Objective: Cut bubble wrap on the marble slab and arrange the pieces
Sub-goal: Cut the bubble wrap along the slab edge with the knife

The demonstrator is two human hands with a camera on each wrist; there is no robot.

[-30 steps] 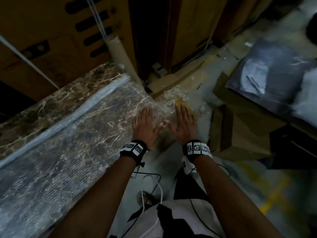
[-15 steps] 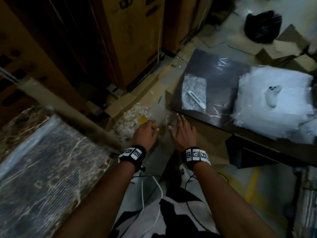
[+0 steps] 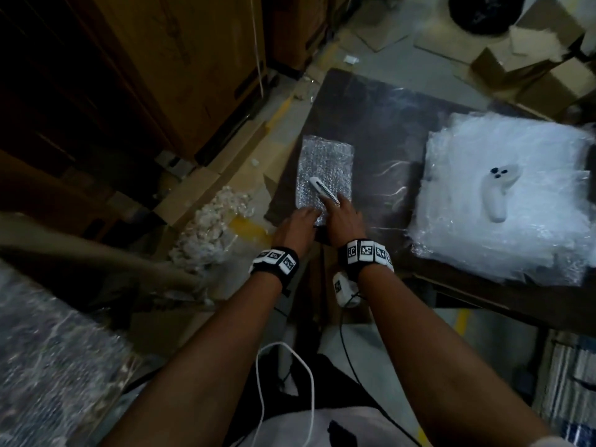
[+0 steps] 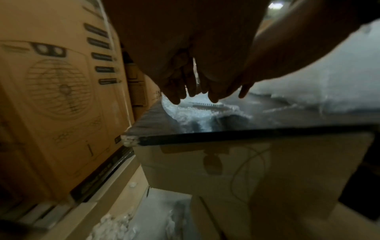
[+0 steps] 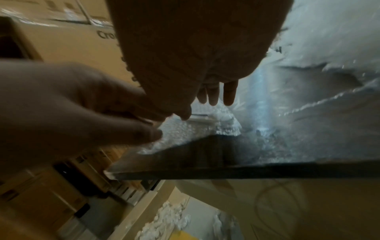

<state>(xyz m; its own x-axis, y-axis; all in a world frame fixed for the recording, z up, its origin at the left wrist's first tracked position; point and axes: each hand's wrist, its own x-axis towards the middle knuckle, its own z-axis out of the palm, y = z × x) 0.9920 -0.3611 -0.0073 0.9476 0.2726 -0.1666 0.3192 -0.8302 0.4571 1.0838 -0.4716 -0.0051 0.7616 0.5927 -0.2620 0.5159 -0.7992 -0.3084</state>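
A small rectangle of bubble wrap (image 3: 324, 162) lies on the left part of a dark slab (image 3: 380, 124), and a white utility knife (image 3: 323, 191) lies slantwise on it. My left hand (image 3: 309, 216) reaches the piece's near edge, its fingers only loosely bent. My right hand (image 3: 338, 204) is beside it with straight fingers over the knife's near end. In the left wrist view the left hand (image 4: 195, 94) hangs just above the wrap (image 4: 185, 115) and knife (image 4: 207, 106). The right wrist view shows the right hand (image 5: 209, 100) over the knife (image 5: 200, 117).
A thick stack of bubble wrap sheets (image 3: 516, 240) fills the slab's right half, with a white handheld controller (image 3: 495, 196) on top. At lower left is a long marble slab (image 3: 48, 350) under bubble wrap, with a cardboard tube (image 3: 96, 253) beside it. Cardboard boxes (image 3: 180, 59) stand behind, and scraps (image 3: 206, 227) lie on the floor.
The view has swung right, from the long marble slab to the dark slab. Both hands have moved forward onto the small bubble wrap piece and the knife.
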